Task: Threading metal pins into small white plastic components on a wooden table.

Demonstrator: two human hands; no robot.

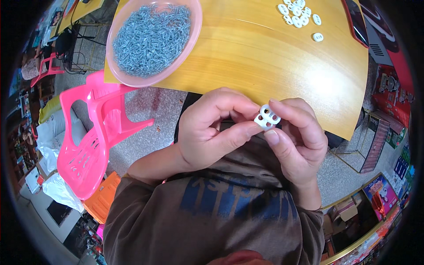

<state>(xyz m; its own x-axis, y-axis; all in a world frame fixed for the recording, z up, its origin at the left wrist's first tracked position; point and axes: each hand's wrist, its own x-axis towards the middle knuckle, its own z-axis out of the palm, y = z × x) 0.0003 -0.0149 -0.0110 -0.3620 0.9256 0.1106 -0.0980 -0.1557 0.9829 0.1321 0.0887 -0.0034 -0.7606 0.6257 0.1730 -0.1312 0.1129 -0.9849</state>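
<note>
Between my two hands, in front of my chest at the table's near edge, are small white plastic pieces [266,117] with round holes. They look like two oval pieces laid across each other, though I cannot tell if they are joined. The thumb and forefinger of my left hand [216,130] pinch their left side. My right hand [300,137] grips the right side between thumb and forefinger. Farther off on the table lies a loose pile of similar white oval pieces [298,12], with one piece [318,37] lying apart.
A pink basin [197,31] full of small silvery screws [150,42] stands at the left of the wooden table [247,57]. A dark red-edged object [355,22] lies at the right edge. Left of me stands a pink plastic chair [84,163] beside an orange crate [102,197].
</note>
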